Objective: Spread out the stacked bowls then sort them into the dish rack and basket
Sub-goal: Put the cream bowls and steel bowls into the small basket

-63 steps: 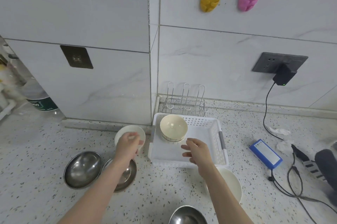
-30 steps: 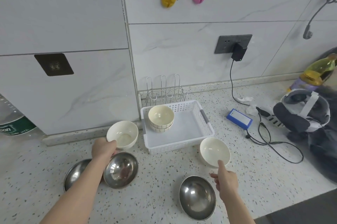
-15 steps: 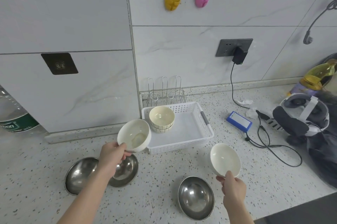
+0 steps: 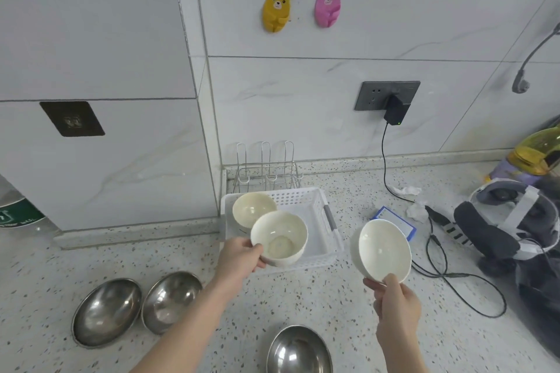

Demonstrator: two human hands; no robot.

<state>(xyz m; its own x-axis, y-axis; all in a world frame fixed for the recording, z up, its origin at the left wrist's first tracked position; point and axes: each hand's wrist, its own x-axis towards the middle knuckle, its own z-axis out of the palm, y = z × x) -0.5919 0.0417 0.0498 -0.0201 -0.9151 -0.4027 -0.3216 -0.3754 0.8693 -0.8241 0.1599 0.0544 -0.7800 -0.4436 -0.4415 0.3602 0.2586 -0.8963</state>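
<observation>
Now each hand (image 4: pixel 239 257) (image 4: pixel 397 301) grips a white bowl (image 4: pixel 280 237) (image 4: pixel 383 251); basket (image 4: pixel 315 199) holds perhaps two.

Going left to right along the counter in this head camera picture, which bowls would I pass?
Leftmost steel bowl → second steel bowl → white bowl in the left hand → white bowl in the right hand.

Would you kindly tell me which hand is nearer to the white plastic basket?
Left. The left hand holds a white bowl over the white plastic basket; the right hand holds another white bowl to its right, clear of it.
</observation>
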